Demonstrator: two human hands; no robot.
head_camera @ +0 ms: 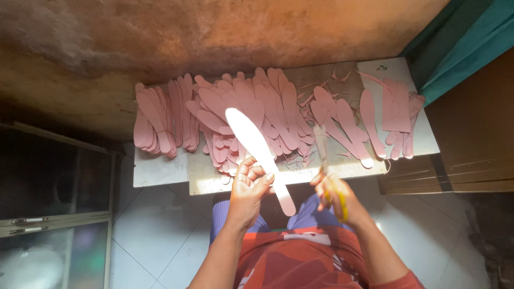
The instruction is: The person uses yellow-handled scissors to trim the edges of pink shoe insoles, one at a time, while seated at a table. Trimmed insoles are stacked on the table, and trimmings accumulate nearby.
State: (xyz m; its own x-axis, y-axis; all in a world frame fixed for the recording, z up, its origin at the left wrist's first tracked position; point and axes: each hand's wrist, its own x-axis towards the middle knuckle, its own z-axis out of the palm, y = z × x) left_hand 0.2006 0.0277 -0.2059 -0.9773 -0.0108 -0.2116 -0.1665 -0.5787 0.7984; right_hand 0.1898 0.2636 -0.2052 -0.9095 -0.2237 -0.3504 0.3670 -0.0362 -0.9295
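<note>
My left hand (249, 188) grips a long pink sole-shaped cutout (258, 151), lit almost white by sunlight, and holds it tilted above the front of the work board (209, 181). Scissors with yellow handles (327, 170) are held by my right hand (336, 196), their blades pointing up and away toward the table, a short way right of the cutout. Heaps of matching pink sole cutouts (225, 115) cover the board behind both hands.
Thin pink trimmings (309, 101) lie scattered among the piles. More cutouts and a rectangular pink sheet (396, 106) rest at the right end. A rough brown wall (214, 32) stands behind, a glass-fronted cabinet (48, 203) at left, wooden furniture (471, 134) at right, white floor tiles (155, 235) below.
</note>
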